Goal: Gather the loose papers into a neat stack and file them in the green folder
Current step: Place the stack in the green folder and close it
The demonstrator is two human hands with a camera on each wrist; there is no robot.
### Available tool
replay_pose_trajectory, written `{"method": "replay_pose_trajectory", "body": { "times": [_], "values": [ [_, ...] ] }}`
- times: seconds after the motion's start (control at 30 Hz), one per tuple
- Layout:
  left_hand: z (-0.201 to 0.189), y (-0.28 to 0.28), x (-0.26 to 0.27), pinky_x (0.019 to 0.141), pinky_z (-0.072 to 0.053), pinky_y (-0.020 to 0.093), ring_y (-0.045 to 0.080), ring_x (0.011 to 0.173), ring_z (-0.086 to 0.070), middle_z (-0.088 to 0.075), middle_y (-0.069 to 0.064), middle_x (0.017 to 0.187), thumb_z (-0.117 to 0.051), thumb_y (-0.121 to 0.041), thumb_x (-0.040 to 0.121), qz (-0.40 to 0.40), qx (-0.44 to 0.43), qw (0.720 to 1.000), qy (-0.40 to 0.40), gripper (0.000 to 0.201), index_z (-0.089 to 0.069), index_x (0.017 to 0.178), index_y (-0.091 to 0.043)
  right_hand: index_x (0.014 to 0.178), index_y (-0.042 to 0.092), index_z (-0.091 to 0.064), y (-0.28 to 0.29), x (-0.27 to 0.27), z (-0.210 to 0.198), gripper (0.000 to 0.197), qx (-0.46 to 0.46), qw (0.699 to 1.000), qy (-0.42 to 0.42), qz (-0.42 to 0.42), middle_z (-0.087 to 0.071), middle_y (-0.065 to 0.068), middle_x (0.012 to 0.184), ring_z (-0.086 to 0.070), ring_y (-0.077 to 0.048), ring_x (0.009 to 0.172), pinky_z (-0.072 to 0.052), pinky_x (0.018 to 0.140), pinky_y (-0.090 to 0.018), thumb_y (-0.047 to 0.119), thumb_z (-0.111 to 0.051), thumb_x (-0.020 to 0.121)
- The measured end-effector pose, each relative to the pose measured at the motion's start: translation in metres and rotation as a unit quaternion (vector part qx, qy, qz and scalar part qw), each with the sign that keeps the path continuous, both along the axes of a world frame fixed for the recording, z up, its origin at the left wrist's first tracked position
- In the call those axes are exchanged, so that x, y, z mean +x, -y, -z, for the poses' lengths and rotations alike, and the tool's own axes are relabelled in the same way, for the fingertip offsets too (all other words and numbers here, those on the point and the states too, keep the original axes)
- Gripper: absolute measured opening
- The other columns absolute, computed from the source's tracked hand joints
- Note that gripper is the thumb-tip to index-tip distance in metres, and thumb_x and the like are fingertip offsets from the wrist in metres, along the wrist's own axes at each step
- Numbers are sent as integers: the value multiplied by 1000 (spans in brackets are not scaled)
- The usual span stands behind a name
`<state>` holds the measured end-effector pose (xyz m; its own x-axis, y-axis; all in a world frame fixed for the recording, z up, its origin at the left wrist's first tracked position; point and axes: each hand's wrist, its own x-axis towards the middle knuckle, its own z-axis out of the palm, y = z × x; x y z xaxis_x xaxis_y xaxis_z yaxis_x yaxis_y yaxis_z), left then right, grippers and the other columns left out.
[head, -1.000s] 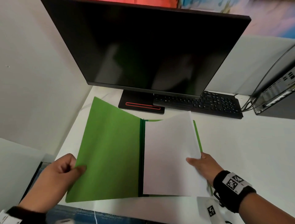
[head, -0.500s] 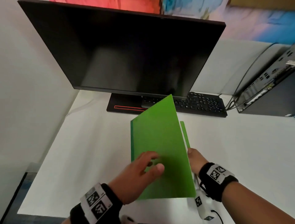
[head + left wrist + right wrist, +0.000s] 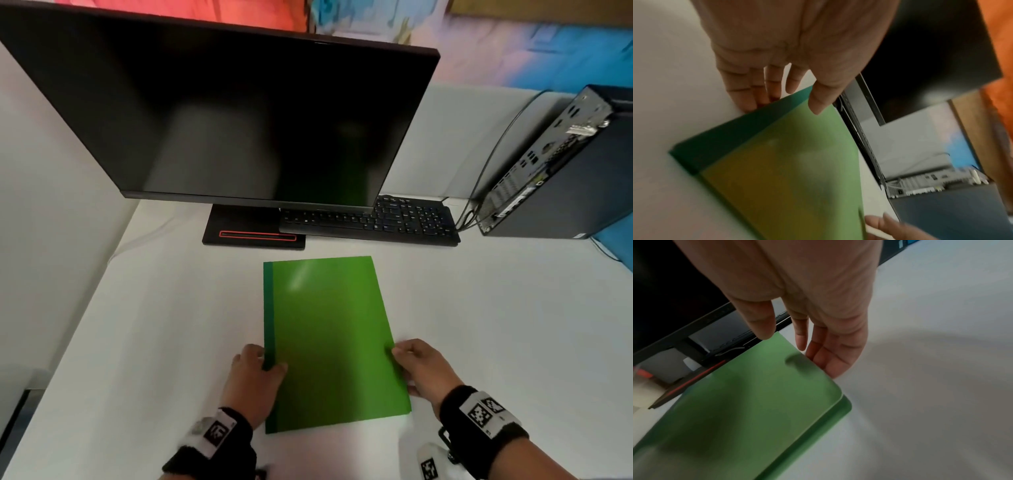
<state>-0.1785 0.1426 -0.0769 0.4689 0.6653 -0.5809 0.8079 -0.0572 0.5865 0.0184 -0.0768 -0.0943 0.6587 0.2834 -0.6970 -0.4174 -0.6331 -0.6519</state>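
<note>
The green folder (image 3: 329, 342) lies closed on the white desk (image 3: 171, 325), its dark green spine on the left. My left hand (image 3: 257, 370) pinches the spine edge near the front, thumb on top (image 3: 816, 105) and fingers beneath. My right hand (image 3: 411, 363) pinches the opposite long edge, thumb on the cover and fingers (image 3: 828, 363) under it. The folder (image 3: 787, 170) fills the lower part of the left wrist view, and in the right wrist view the folder (image 3: 746, 410) has a rounded corner. No loose paper shows; the cover hides the inside.
A black monitor (image 3: 222, 120) stands behind the folder on a base with a red line (image 3: 253, 236). A black keyboard (image 3: 370, 222) lies under its right half. A computer tower (image 3: 561, 178) with cables (image 3: 479, 192) sits at the back right.
My left hand swung the open cover over the white sheets and shut the folder. Both hands now pinch its two long edges, and the papers are out of sight.
</note>
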Motion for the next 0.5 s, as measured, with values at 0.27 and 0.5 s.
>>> {"method": "replay_pose_trajectory", "body": {
  "times": [0.27, 0.5],
  "values": [
    [13, -17, 2, 91, -52, 54, 41, 98, -67, -72, 24, 102, -59, 3, 88, -115, -187, 974, 58, 15, -65, 101, 0, 103, 9, -61, 2, 1, -1, 13, -1, 1000, -14, -27, -62, -5, 84, -59, -17, 67, -54, 62, -30, 20, -62, 96],
    [13, -6, -9, 96, -52, 51, 41, 104, -67, -75, 21, 104, -50, 5, 94, -171, -293, 929, 147, 26, -67, 111, -5, 92, 1, -61, 28, 6, 15, 47, 18, 996, -57, -65, -64, -19, 85, -58, -31, 75, -50, 68, -39, 41, -74, 70]
  ]
}}
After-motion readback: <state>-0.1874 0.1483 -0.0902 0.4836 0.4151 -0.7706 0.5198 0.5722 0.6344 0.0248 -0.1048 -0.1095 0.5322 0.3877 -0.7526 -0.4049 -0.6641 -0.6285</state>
